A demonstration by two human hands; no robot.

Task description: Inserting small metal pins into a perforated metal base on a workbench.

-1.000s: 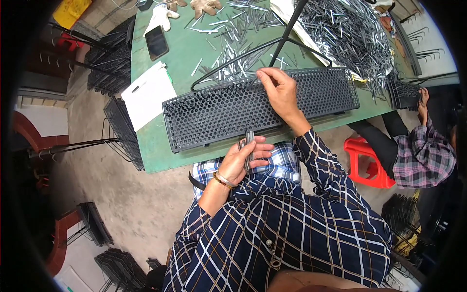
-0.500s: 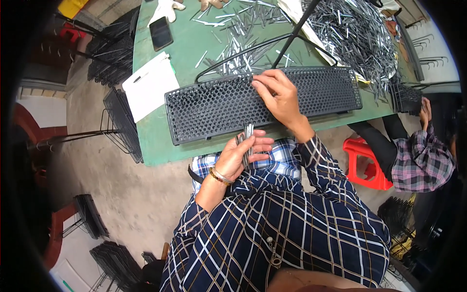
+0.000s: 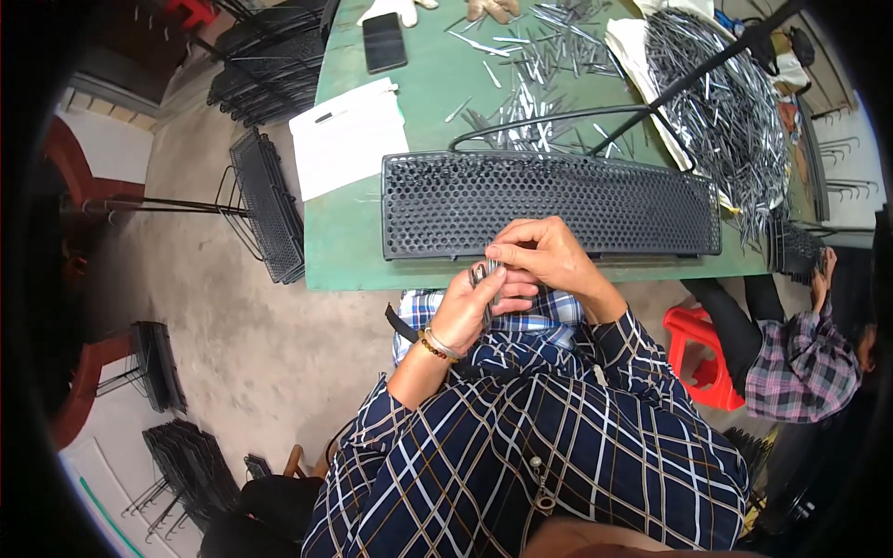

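Note:
My left hand [image 3: 468, 305] is closed round a small bundle of thin grey metal strips [image 3: 487, 318], low in front of the table's near edge. My right hand [image 3: 556, 258] meets it from the right, thumb and forefinger pinched at the bundle's upper end; how many strips they grip is hidden. Just beyond both hands lies a long black perforated metal rack [image 3: 549, 209] with a wire frame behind it. Short dark pieces stick up from some holes along its far edge.
The green table [image 3: 344, 246] holds loose strips [image 3: 530, 102], an open sack heaped with more strips [image 3: 716, 102], white paper [image 3: 349, 149] with a pen and a phone [image 3: 385, 43]. Similar racks [image 3: 265, 205] stand at left. Right, a person in plaid [image 3: 802, 367] sits beside a red stool [image 3: 698, 363].
My right hand has come down from the rack's far edge to the strips in my left hand. The view has shifted, so the rack sits further right.

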